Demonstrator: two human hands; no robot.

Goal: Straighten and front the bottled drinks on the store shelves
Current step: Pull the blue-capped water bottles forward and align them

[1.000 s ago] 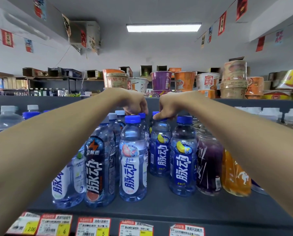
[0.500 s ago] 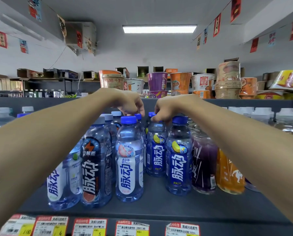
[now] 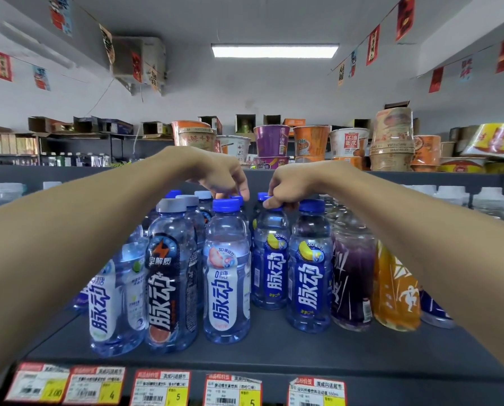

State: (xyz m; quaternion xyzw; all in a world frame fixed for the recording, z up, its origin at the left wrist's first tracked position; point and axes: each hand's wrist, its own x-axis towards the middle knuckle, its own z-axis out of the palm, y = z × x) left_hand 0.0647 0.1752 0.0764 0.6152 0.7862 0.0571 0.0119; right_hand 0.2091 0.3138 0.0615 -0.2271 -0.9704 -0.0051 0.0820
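Bottles (image 3: 226, 276) in rows on shelf (image 3: 274, 353) — price tags (image 3: 161, 388) below

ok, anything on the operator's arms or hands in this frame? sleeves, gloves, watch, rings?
Nothing worn that shows. The left forearm and right forearm are bare out to the frame edges, with no sleeve or cuff in view. The left hand and right hand are ungloved. There's no watch or band at either wrist, no rings visible, and no tape, markers or cables.

Ceiling light (image 3: 274, 50) glows above grey wall (image 3: 244, 92).
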